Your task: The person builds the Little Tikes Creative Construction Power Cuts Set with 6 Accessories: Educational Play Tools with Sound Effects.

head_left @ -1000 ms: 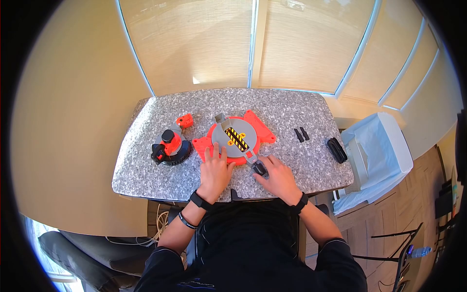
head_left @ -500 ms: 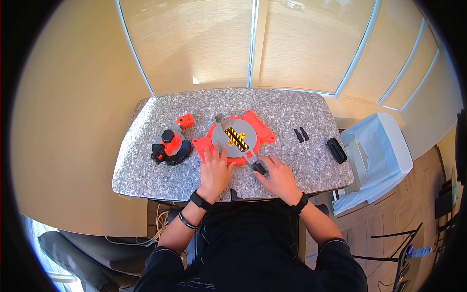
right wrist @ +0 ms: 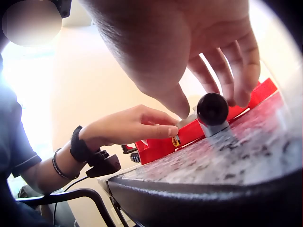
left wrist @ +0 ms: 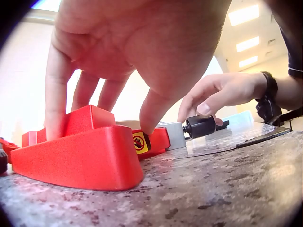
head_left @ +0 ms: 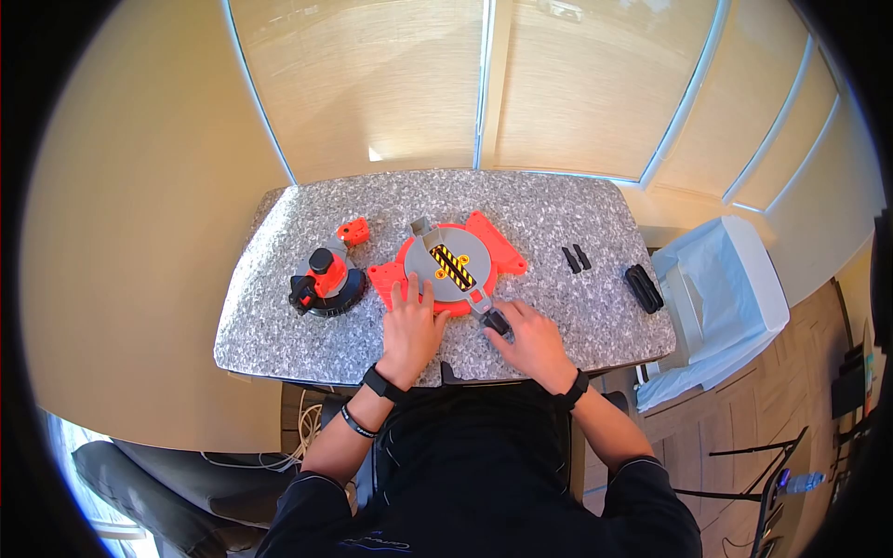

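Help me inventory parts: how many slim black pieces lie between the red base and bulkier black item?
2: left piece and right piece, side by side on the tabletop; none appears hidden.

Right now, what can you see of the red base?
The red base looks like shiny plastic and lies flat on the speckled tabletop. In it sits a round gray disc with a striped black-yellow strip, a gray bracket at the far edge and a gray arm ending in a black knob. The left hand rests on it; the right hand is at the knob, contact unclear.
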Demonstrator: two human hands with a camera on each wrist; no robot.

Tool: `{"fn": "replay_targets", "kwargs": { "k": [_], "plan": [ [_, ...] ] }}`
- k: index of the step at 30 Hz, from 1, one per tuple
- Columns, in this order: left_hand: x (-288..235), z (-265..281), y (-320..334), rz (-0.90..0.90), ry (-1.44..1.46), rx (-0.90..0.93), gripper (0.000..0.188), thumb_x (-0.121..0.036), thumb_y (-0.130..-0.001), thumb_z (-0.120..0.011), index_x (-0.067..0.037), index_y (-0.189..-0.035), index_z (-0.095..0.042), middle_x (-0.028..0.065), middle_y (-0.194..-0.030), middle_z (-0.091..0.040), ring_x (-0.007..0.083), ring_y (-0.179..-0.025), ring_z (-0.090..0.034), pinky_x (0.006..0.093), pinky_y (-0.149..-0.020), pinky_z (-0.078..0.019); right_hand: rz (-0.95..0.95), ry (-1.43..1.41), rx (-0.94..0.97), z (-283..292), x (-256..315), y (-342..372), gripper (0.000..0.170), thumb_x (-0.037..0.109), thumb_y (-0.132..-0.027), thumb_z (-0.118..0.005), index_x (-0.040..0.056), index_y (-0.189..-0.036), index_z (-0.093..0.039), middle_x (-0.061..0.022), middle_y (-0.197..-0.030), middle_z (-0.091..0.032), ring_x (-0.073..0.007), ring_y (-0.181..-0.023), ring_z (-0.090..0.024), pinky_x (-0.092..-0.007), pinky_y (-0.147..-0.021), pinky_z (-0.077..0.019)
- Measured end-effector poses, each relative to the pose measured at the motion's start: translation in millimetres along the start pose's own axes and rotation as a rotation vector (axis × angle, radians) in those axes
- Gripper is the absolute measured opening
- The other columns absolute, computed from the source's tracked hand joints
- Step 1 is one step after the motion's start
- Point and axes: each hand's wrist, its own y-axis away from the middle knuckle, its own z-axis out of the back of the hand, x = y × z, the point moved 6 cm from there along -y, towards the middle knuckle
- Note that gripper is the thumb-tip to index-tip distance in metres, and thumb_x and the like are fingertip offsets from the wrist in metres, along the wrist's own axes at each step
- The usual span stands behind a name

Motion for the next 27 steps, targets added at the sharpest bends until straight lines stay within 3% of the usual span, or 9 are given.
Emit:
{"fn": "replay_targets", "kwargs": {
  "k": [6,15,23,27],
  "plan": [
    [0.1,0.3,0.2,-0.002,0.009,0.000,0.062,-0.037,-0.090,-0.078,-0.002,-0.138,-0.063,0.0228,-0.148,-0.056,0.0443,-0.133,-0.055,0.0487,-0.086,-0.0618,0.040,0.001,0.011,1.9,3.4,0.4,0.039,0.022,-0.090,-0.076,0.0069,-0.123,-0.063,-0.0140,-0.101,-0.064,-0.0366,-0.092,-0.070,-0.0480,-0.075,-0.0585],
    [-0.1,0.4,0.4,0.000,0.004,-0.002,0.061,-0.037,-0.090,-0.077,-0.002,-0.139,-0.063,0.0223,-0.148,-0.056,0.0434,-0.134,-0.054,0.0491,-0.086,-0.0618,-0.009,0.023,0.017,-5.8,-8.3,1.1,0.040,0.029,-0.093,-0.073,0.0059,-0.124,-0.063,-0.0162,-0.097,-0.069,-0.0376,-0.088,-0.070,-0.0492,-0.073,-0.0579],
    [0.8,-2.4,0.4,0.003,-0.006,0.001,0.061,-0.038,-0.090,-0.077,-0.003,-0.138,-0.064,0.0214,-0.149,-0.056,0.0435,-0.134,-0.055,0.0492,-0.086,-0.0618,0.031,0.015,-0.005,2.5,1.6,1.1,0.039,0.024,-0.089,-0.078,0.0096,-0.123,-0.065,-0.0131,-0.105,-0.064,-0.0378,-0.085,-0.071,-0.0469,-0.071,-0.0582],
    [0.3,-1.1,0.4,0.000,-0.010,-0.001,0.061,-0.038,-0.090,-0.077,-0.003,-0.138,-0.064,0.0217,-0.149,-0.056,0.0439,-0.133,-0.055,0.0492,-0.086,-0.0618,-0.011,0.024,0.038,-2.4,-2.1,0.6,0.037,0.025,-0.090,-0.076,0.0083,-0.121,-0.064,-0.0123,-0.104,-0.064,-0.0362,-0.092,-0.070,-0.0476,-0.075,-0.0584]
  ]
}}
